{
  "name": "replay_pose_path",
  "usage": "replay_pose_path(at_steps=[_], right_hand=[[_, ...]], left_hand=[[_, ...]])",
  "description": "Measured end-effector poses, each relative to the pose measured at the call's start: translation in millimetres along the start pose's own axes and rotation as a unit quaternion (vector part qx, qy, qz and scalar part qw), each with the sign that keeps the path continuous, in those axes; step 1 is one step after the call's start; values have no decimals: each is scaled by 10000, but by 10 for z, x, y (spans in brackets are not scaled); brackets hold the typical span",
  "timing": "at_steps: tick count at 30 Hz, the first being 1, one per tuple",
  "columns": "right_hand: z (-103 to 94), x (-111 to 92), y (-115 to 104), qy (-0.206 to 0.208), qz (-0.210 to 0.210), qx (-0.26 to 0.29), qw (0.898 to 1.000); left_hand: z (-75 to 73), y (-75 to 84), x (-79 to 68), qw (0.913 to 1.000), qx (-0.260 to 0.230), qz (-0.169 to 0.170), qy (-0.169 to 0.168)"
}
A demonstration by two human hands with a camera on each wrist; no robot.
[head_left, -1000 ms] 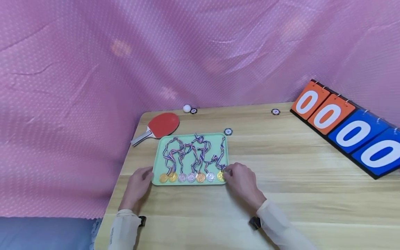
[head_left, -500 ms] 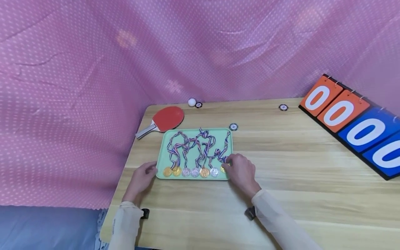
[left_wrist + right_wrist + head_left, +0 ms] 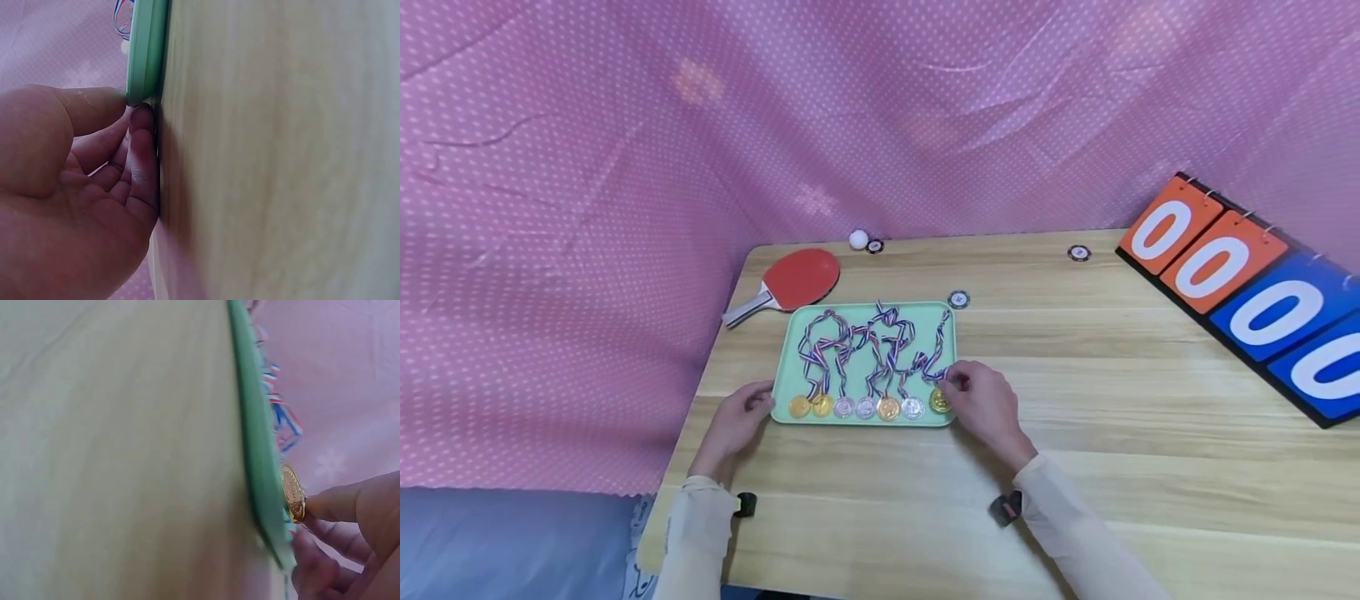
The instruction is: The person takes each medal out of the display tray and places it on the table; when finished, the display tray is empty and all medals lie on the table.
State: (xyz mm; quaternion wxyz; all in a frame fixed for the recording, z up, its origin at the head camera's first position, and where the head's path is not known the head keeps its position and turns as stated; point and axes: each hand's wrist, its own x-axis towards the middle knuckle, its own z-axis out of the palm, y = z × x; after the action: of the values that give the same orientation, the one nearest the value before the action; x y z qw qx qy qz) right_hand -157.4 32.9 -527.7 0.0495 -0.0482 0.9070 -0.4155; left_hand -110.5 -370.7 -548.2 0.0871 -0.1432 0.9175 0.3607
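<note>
A green tray [image 3: 865, 420] lies on the table, holding several medals with striped ribbons, their discs in a row along its near side. My left hand [image 3: 737, 425] holds the tray's near left corner; in the left wrist view, the thumb [image 3: 94, 111] touches the rim and fingertips sit below it. At the tray's right end, my right hand [image 3: 987, 408] pinches the edge of a gold medal [image 3: 292, 492], which stands tilted in the right wrist view. Beside it lie a silver medal [image 3: 912, 407] and a bronze-coloured medal [image 3: 888, 407].
Behind the tray's left side lies a red table tennis paddle [image 3: 801, 279]. A white ball [image 3: 858, 239] and a black-and-white chip [image 3: 876, 246] sit at the back edge, another chip [image 3: 958, 299] near the tray. A flip scoreboard [image 3: 1232, 292] showing zeros stands at right. Pink cloth [image 3: 925, 117] hangs behind.
The head view has shifted slightly. My right hand has nudged the gold medal a little away from me, and more of its disc shows now. The left hand stays at the tray's corner.
</note>
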Motion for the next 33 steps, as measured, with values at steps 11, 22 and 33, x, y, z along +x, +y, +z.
replay_pose_path(at_steps=[11, 22, 33], right_hand=[[-206, -44, 85, -460, 593, 1560, 9849], [-665, -118, 25, -483, 427, 1765, 9822], [-1619, -103, 207, -695, 932, 1149, 9865]], left_hand=[[33, 38, 28, 10000, 61, 44, 2], [-3, 20, -18, 10000, 44, 23, 28], [-12, 24, -40, 10000, 9, -33, 9]])
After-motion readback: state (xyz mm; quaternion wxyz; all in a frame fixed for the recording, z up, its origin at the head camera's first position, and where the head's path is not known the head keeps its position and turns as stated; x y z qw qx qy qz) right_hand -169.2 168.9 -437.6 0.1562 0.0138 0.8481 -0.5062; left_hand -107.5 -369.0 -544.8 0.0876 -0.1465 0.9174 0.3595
